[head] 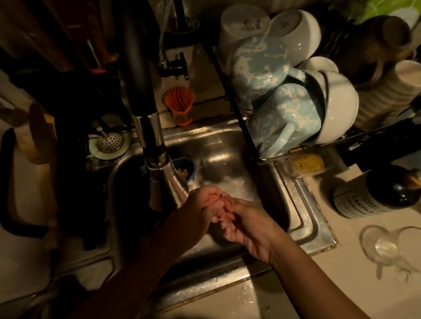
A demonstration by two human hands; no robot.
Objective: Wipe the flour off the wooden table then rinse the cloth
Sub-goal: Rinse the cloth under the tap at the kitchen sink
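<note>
— What are the fingers (211, 199) doing?

— They are curled tight. The person's left hand (195, 213) and right hand (248, 230) are clasped together over the sink (221, 147), just beside the head of the faucet (165, 183). Something pale and pinkish shows between them, but in this dim light it cannot be told whether that is a wadded cloth or only more fingers.

— So where is the cloth?

— Not plainly visible. If it is anywhere, it is balled inside that clasp above the sink. No running water can be made out either.

— And the task?

— The wooden table is out of view, so the wiping cannot be checked. Hands at the sink suggest the wiping is probably over and the rinsing or wringing is in hand. What is left would be finishing the rinse and squeezing out.

— Any writing?

— On the worktop (348, 282) right of the sink stands a dark pump bottle (374, 195). Its pale label reads "CASTILE"; the other lines are too blurred to read. An upturned white bowl (243, 25) in the rack behind the sink carries a small mark, also unreadable.
</note>
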